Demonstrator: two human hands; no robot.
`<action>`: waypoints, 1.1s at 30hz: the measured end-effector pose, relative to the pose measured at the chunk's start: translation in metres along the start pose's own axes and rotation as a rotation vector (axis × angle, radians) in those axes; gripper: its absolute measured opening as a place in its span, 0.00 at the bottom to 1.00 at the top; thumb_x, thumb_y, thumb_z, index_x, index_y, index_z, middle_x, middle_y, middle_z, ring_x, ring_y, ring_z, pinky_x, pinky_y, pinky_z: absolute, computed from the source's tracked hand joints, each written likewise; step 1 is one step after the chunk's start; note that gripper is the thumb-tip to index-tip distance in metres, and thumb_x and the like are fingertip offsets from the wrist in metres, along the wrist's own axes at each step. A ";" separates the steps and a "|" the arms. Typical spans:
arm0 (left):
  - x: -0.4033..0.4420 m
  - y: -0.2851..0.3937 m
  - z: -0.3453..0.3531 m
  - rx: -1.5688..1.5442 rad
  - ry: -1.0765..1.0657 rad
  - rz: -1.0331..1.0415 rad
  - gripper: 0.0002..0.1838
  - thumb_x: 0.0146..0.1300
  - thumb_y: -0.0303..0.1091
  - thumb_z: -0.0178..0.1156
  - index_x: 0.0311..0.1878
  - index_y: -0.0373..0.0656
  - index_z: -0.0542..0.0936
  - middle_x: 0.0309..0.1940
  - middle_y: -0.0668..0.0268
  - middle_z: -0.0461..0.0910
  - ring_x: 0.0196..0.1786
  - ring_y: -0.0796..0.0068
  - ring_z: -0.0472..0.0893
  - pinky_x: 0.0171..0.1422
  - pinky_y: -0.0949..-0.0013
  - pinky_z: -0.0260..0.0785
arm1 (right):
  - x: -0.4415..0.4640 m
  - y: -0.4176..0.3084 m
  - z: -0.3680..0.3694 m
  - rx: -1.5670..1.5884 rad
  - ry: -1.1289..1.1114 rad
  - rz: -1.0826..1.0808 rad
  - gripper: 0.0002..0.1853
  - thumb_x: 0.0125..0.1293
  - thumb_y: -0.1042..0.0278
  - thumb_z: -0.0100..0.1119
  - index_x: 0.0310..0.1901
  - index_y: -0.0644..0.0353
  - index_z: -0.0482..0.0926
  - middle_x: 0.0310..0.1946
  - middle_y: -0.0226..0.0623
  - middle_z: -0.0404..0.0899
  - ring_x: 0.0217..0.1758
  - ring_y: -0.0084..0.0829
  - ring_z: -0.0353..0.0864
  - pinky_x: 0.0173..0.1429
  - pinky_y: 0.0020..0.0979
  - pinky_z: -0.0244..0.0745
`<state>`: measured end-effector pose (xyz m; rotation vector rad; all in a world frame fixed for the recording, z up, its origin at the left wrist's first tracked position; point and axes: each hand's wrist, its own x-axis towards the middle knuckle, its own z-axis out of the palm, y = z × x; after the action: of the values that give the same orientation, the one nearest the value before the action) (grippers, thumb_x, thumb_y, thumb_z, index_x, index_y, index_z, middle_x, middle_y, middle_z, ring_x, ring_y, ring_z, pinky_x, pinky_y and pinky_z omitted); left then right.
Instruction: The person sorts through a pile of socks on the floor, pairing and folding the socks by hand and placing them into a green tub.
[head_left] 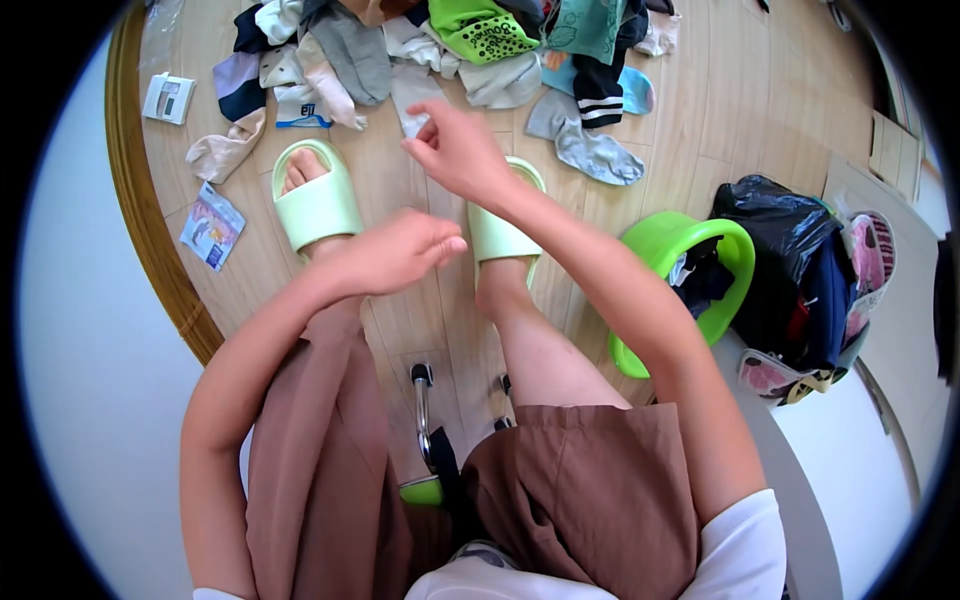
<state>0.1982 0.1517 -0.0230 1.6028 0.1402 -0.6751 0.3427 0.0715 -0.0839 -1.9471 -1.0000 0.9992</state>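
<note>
My right hand (460, 152) reaches over the floor near the toe of the right slipper (503, 235). Its thumb and forefinger are apart, with nothing between them. Just beyond the fingertips lies a pale grey sock (410, 92), partly covered by the hand. My left hand (408, 252) hovers between the two slippers, beside the left slipper (318, 208). Its fingers are drawn together against the thumb, and no object shows in them. A heap of socks spreads past my feet, including a grey sock (352, 58) and a bright green one with black dots (490, 38).
A green tub (738, 262) holding dark cloth stands at the right, beside a black plastic bag (775, 225) and a pink-patterned bag (868, 255). A white device (169, 98) and a printed packet (212, 226) lie at the left. Chair legs (421, 405) stand between my legs.
</note>
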 end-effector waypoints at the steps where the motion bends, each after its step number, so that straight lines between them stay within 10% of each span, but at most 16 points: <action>1: -0.001 -0.006 -0.004 0.041 0.046 -0.024 0.18 0.79 0.41 0.50 0.35 0.37 0.73 0.27 0.59 0.75 0.32 0.64 0.75 0.42 0.61 0.69 | 0.010 0.004 0.006 -0.126 0.054 -0.092 0.17 0.64 0.68 0.67 0.51 0.68 0.79 0.35 0.49 0.85 0.38 0.44 0.87 0.45 0.39 0.82; 5: -0.006 -0.031 -0.020 0.043 0.259 -0.082 0.19 0.79 0.42 0.51 0.35 0.36 0.74 0.25 0.62 0.75 0.29 0.66 0.73 0.39 0.62 0.66 | 0.049 0.035 0.041 -0.468 0.225 -0.113 0.15 0.60 0.68 0.68 0.46 0.66 0.80 0.31 0.50 0.84 0.36 0.55 0.84 0.42 0.46 0.80; 11: -0.014 -0.040 -0.038 -0.522 0.400 -0.437 0.21 0.82 0.45 0.45 0.34 0.40 0.71 0.29 0.60 0.81 0.37 0.65 0.82 0.43 0.61 0.75 | 0.027 0.009 0.023 -0.024 0.198 -0.091 0.07 0.63 0.70 0.66 0.34 0.66 0.82 0.28 0.47 0.83 0.31 0.45 0.84 0.40 0.41 0.79; 14: -0.010 -0.042 -0.029 -1.039 0.695 -0.364 0.19 0.82 0.45 0.45 0.35 0.44 0.70 0.31 0.63 0.79 0.35 0.69 0.81 0.42 0.64 0.77 | -0.005 -0.017 0.018 0.051 0.043 -0.035 0.06 0.65 0.71 0.66 0.36 0.66 0.83 0.29 0.46 0.83 0.31 0.41 0.84 0.39 0.37 0.78; 15: -0.013 -0.048 -0.031 -1.153 0.659 -0.267 0.18 0.83 0.43 0.42 0.38 0.41 0.69 0.47 0.49 0.81 0.52 0.55 0.85 0.52 0.61 0.80 | -0.017 -0.024 0.022 0.065 0.019 -0.072 0.06 0.65 0.71 0.66 0.36 0.66 0.83 0.29 0.46 0.84 0.31 0.40 0.84 0.39 0.36 0.79; 18: -0.014 -0.059 -0.031 -1.372 0.558 -0.072 0.18 0.83 0.42 0.42 0.38 0.40 0.70 0.48 0.49 0.80 0.50 0.56 0.84 0.57 0.59 0.80 | -0.036 -0.035 0.035 0.115 0.004 -0.205 0.07 0.66 0.71 0.65 0.36 0.66 0.83 0.29 0.45 0.84 0.31 0.36 0.85 0.37 0.34 0.79; 24: -0.006 -0.072 -0.035 -1.344 0.963 -0.019 0.16 0.82 0.39 0.45 0.35 0.43 0.70 0.35 0.63 0.77 0.44 0.66 0.81 0.62 0.54 0.78 | -0.002 -0.035 0.029 0.133 0.115 -0.024 0.07 0.63 0.70 0.67 0.35 0.65 0.84 0.30 0.46 0.85 0.33 0.43 0.86 0.40 0.39 0.80; 33: -0.008 -0.061 -0.044 -1.263 0.959 -0.088 0.17 0.82 0.39 0.44 0.35 0.42 0.70 0.37 0.57 0.80 0.48 0.59 0.84 0.63 0.52 0.78 | 0.061 0.020 0.042 -0.245 0.217 -0.129 0.08 0.62 0.69 0.66 0.35 0.66 0.84 0.27 0.49 0.83 0.31 0.48 0.84 0.40 0.43 0.79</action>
<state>0.1785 0.2055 -0.0723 0.5415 1.1014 0.2238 0.3372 0.1262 -0.1376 -2.1048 -1.1474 0.6010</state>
